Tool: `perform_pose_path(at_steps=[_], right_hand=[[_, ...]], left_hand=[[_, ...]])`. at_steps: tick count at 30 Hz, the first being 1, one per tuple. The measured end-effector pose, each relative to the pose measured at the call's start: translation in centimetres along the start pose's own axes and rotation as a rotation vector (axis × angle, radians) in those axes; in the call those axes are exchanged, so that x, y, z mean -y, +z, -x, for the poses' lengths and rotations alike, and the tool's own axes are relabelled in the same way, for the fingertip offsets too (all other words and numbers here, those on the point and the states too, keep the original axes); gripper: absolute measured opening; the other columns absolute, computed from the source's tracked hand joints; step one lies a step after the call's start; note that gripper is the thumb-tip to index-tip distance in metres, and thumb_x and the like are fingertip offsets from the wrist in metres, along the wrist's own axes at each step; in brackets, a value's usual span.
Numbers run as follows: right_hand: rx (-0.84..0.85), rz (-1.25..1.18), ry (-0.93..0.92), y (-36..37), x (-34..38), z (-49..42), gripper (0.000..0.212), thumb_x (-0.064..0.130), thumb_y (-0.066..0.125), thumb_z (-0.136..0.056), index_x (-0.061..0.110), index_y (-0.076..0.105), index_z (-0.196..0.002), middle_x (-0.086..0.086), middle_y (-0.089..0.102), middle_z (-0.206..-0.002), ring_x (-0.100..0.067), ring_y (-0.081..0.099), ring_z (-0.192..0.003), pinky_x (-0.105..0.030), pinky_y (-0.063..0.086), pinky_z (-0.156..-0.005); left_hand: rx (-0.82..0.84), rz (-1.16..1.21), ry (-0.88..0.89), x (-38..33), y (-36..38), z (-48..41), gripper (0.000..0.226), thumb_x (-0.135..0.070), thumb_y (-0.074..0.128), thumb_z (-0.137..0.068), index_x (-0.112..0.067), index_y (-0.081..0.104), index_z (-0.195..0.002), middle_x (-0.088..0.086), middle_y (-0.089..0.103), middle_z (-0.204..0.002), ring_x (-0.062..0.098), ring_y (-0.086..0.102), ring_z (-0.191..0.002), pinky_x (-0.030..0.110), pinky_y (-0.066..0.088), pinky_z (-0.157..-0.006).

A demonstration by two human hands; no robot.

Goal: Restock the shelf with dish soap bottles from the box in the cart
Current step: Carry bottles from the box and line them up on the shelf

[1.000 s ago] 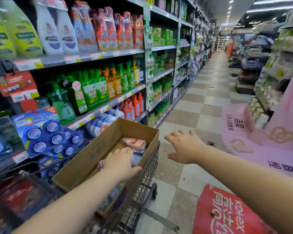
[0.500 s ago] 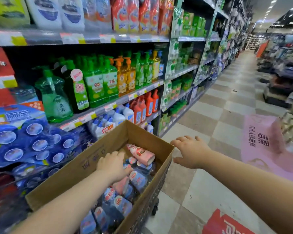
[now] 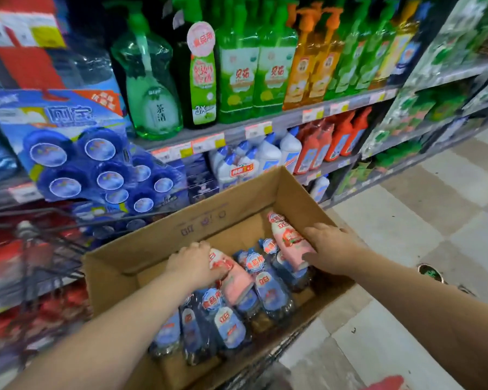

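An open cardboard box [image 3: 158, 243] sits in the wire cart [image 3: 51, 249] below me. Inside lie two pink dish soap bottles and several dark blue ones [image 3: 268, 291]. My left hand [image 3: 193, 264] grips the nearer pink bottle [image 3: 235, 280] at its upper end. My right hand [image 3: 331, 250] lies over the far pink bottle [image 3: 288, 240], fingers curling round its lower body. The shelf [image 3: 265, 123] behind the box carries green and orange pump bottles [image 3: 237, 66].
Blue toilet-block packs [image 3: 76, 153] hang at the left. White and red bottles [image 3: 316, 147] fill the lower shelf just beyond the box. Checkered aisle floor [image 3: 420, 220] lies to the right, with a floor drain [image 3: 430, 273].
My view tilted down and closer to the box. My right hand moved from outside the box onto the far pink bottle. My left hand closed on the nearer pink bottle.
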State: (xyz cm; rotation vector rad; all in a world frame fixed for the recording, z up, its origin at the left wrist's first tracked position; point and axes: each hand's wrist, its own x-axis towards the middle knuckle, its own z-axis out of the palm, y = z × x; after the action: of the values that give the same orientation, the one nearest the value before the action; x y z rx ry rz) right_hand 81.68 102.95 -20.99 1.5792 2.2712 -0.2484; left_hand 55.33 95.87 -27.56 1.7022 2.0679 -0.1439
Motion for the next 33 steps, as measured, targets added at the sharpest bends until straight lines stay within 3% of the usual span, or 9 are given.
perform_pose_path(at_steps=[6,11,14,16,19,24,28,31,33], right_hand=[[0.132,-0.049,-0.040,3.0,-2.4,-7.8,0.062,0.045,0.051,-0.086,0.025,0.033,-0.141,-0.005,0.043,-0.137,-0.026,0.042,-0.128,-0.041,0.035,-0.104],[0.221,-0.174,-0.013,6.3,-4.0,-13.6,0.053,0.032,0.053,-0.088,0.014,0.039,-0.135,-0.013,0.045,-0.132,-0.031,0.049,-0.120,-0.036,0.039,-0.102],[0.276,-0.223,0.034,8.7,-3.4,-16.2,0.052,0.029,0.048,-0.091,0.009,0.033,-0.137,-0.015,0.042,-0.135,-0.029,0.048,-0.122,-0.037,0.039,-0.103],[0.272,-0.278,0.082,10.2,-2.9,-17.5,0.055,0.030,0.046,-0.093,0.008,0.027,-0.140,-0.017,0.042,-0.137,-0.030,0.046,-0.125,-0.038,0.039,-0.105],[0.246,-0.348,0.164,11.8,-2.3,-18.4,0.058,0.032,0.041,-0.095,0.006,0.022,-0.143,-0.017,0.040,-0.140,-0.032,0.045,-0.126,-0.037,0.036,-0.103],[0.233,-0.237,0.221,13.2,-1.4,-19.0,0.061,0.040,0.032,-0.096,0.010,0.013,-0.145,-0.016,0.037,-0.142,-0.039,0.041,-0.122,-0.044,0.034,-0.100],[0.194,-0.309,0.245,13.4,-1.6,-18.8,0.057,0.041,0.045,-0.092,0.016,0.025,-0.139,-0.015,0.042,-0.136,-0.037,0.040,-0.122,-0.044,0.034,-0.100],[0.218,-0.466,0.288,13.2,-1.7,-19.2,0.070,0.038,0.063,-0.084,0.014,0.026,-0.139,-0.016,0.037,-0.135,-0.037,0.042,-0.123,-0.044,0.038,-0.100],[0.259,-0.508,0.306,13.2,-1.8,-19.8,0.077,0.038,0.067,-0.081,0.014,0.025,-0.140,-0.016,0.035,-0.136,-0.036,0.045,-0.122,-0.043,0.040,-0.098]], left_hand=[[0.134,0.302,-0.210,-1.7,3.3,-4.0,0.072,-0.058,0.056,-0.081,-0.016,0.040,-0.137,0.009,0.055,-0.131,0.026,0.056,-0.114,0.027,0.043,-0.080],[0.236,0.596,-0.416,-2.7,6.2,-7.5,0.080,-0.047,0.059,-0.086,-0.009,0.024,-0.147,0.012,0.035,-0.151,0.026,0.039,-0.134,0.024,0.034,-0.097],[0.226,0.711,-0.556,-2.6,7.7,-9.3,0.069,-0.039,0.065,-0.084,-0.004,0.041,-0.137,0.017,0.048,-0.140,0.030,0.048,-0.126,0.030,0.039,-0.102],[0.179,0.790,-0.630,-2.3,8.6,-10.4,0.047,-0.031,0.069,-0.080,-0.003,0.059,-0.117,0.016,0.064,-0.119,0.029,0.060,-0.109,0.036,0.049,-0.093],[0.159,0.824,-0.749,-1.4,9.5,-12.0,0.052,-0.037,0.066,-0.082,-0.003,0.057,-0.120,0.016,0.062,-0.121,0.031,0.059,-0.111,0.036,0.049,-0.092],[0.225,0.978,-0.828,-0.4,11.0,-13.4,0.052,-0.041,0.062,-0.086,-0.005,0.056,-0.123,0.014,0.060,-0.126,0.028,0.058,-0.113,0.032,0.046,-0.093],[0.276,1.045,-0.821,-0.3,12.1,-13.9,0.050,-0.030,0.067,-0.084,-0.002,0.055,-0.124,0.017,0.060,-0.126,0.029,0.057,-0.114,0.035,0.045,-0.097],[0.311,1.114,-0.819,0.0,12.2,-14.4,0.045,-0.023,0.071,-0.083,-0.002,0.056,-0.119,0.018,0.061,-0.123,0.030,0.058,-0.112,0.037,0.045,-0.096],[0.340,1.163,-0.816,0.2,12.2,-14.6,0.034,-0.020,0.072,-0.081,-0.003,0.059,-0.107,0.017,0.063,-0.115,0.028,0.062,-0.101,0.037,0.048,-0.089]])
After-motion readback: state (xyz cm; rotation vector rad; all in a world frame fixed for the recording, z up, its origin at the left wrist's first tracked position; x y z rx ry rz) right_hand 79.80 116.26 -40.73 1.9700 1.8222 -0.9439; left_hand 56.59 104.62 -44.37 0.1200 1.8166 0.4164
